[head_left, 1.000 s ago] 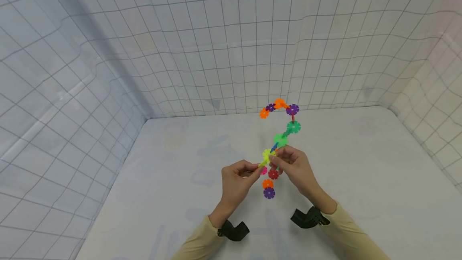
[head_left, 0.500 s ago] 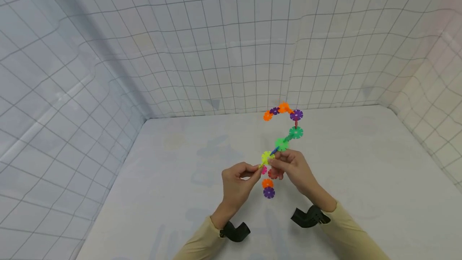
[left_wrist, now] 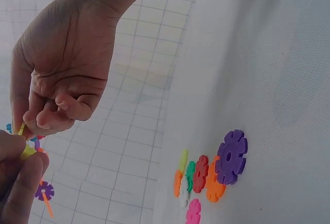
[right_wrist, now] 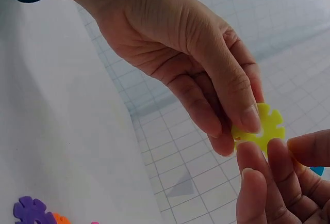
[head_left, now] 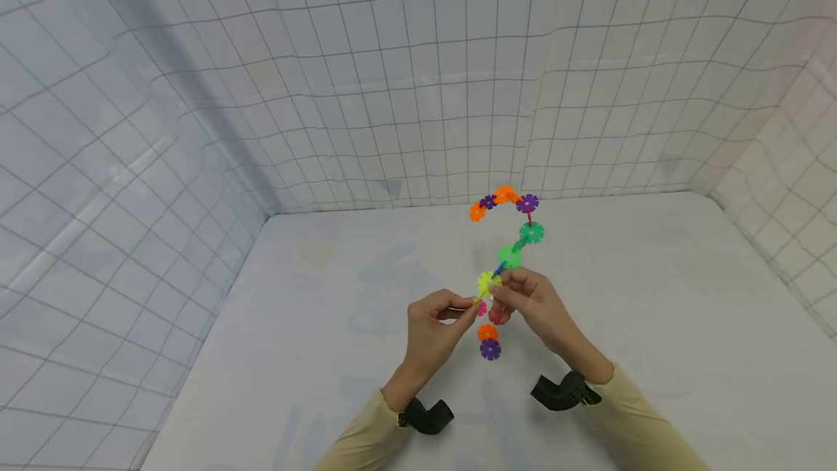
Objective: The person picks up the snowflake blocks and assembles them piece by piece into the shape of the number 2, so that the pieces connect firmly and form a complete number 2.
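Both hands meet over the table at a curving chain of slotted plastic snowflake discs, seen in the head view. My right hand [head_left: 532, 304] pinches the yellow disc [head_left: 487, 283] at the chain's near end. My left hand [head_left: 434, 329] pinches another yellow disc [left_wrist: 21, 129], edge-on, against it; how deep the slots engage is hidden by fingertips. Beyond the right hand the chain runs through a blue disc [head_left: 499, 268], a light green disc [head_left: 510, 257], a teal disc [head_left: 532, 232] and a purple disc [head_left: 527, 203], ending in an orange disc [head_left: 477, 212].
Loose discs lie on the white table [head_left: 314, 355] below the hands: purple [left_wrist: 231, 157], orange [left_wrist: 215, 182], red [left_wrist: 200, 173], green [left_wrist: 190, 175], pink [left_wrist: 193, 212] and others. Grid-patterned white sheeting [head_left: 418, 93] surrounds the table at the back and sides.
The chain's far end swung slightly right and nearer, then back left. Both hands keep their pinch on the yellow discs, with only small shifts.
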`<state>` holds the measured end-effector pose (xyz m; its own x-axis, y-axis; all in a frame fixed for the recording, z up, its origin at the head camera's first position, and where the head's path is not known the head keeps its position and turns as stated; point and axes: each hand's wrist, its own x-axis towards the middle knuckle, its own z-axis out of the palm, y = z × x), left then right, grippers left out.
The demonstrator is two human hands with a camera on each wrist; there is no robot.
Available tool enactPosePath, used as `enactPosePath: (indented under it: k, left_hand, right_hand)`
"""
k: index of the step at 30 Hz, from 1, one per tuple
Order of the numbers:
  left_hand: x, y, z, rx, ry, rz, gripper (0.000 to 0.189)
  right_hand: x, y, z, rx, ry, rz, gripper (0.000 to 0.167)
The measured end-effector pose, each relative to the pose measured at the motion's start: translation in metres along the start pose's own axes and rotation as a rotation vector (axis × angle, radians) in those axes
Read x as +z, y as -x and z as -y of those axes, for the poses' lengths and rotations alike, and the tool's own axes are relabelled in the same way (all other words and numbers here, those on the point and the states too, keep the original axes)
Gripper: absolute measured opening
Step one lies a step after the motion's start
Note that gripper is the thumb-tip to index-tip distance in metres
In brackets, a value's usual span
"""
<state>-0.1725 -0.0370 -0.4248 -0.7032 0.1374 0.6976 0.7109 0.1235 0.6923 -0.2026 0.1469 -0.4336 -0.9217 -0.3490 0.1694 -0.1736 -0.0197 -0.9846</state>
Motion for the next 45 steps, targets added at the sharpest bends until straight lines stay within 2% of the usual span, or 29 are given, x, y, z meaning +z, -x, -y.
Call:
enactPosePath:
  k: [7, 10, 16, 19, 22, 25, 28, 30, 32, 36, 38, 42, 45]
  left_hand:
    - [0.0, 0.001, 0.001, -0.063, 0.004, 0.015, 0.012]
    - [-0.001, 0.002, 0.003, -0.143, 0.069, 0.041, 0.013]
    - [-0.002, 0.0, 0.002, -0.355, 0.198, 0.07, 0.017]
    - [-0.004, -0.001, 0.0, -0.419, 0.222, 0.063, 0.02]
    - [-0.004, -0.002, 0.001, -0.438, 0.233, 0.062, 0.021]
    - [-0.002, 0.003, 0.014, -0.438, 0.24, 0.07, 0.022]
    - [0.0, 0.009, 0.032, -0.471, 0.226, 0.07, 0.02]
    - [0.0, 0.012, 0.042, -0.502, 0.176, 0.079, 0.018]
    - [0.0, 0.016, 0.048, -0.531, 0.078, 0.122, 0.018]
    - [0.003, 0.025, 0.06, -0.562, -0.166, 0.312, 0.022]
    - [0.005, 0.03, 0.064, -0.563, -0.253, 0.413, 0.024]
    - [0.011, 0.035, 0.064, -0.513, -0.385, 0.546, 0.029]
    - [0.014, 0.036, 0.061, -0.477, -0.466, 0.59, 0.03]
  right_hand:
    - [0.001, 0.0, -0.004, -0.061, 0.07, -0.005, 0.016]
    - [0.001, 0.0, -0.004, -0.076, 0.105, -0.012, 0.014]
    - [0.001, 0.0, -0.002, -0.079, 0.124, 0.006, 0.014]
    - [0.001, 0.0, -0.002, -0.077, 0.126, 0.023, 0.015]
    - [0.0, 0.0, -0.003, -0.078, 0.13, 0.033, 0.017]
    - [-0.002, 0.0, -0.002, -0.08, 0.134, 0.027, 0.016]
    - [-0.004, -0.001, -0.002, -0.077, 0.137, 0.004, 0.014]
    - [-0.007, -0.002, -0.002, -0.071, 0.134, -0.017, 0.015]
    - [-0.009, -0.003, -0.002, -0.069, 0.129, -0.034, 0.016]
    - [-0.014, -0.004, -0.001, -0.08, 0.105, -0.052, 0.018]
    - [-0.017, -0.004, 0.0, -0.083, 0.083, -0.05, 0.019]
    - [-0.022, -0.004, 0.003, -0.096, 0.034, -0.024, 0.019]
    - [-0.024, -0.003, 0.005, -0.124, 0.003, 0.021, 0.018]
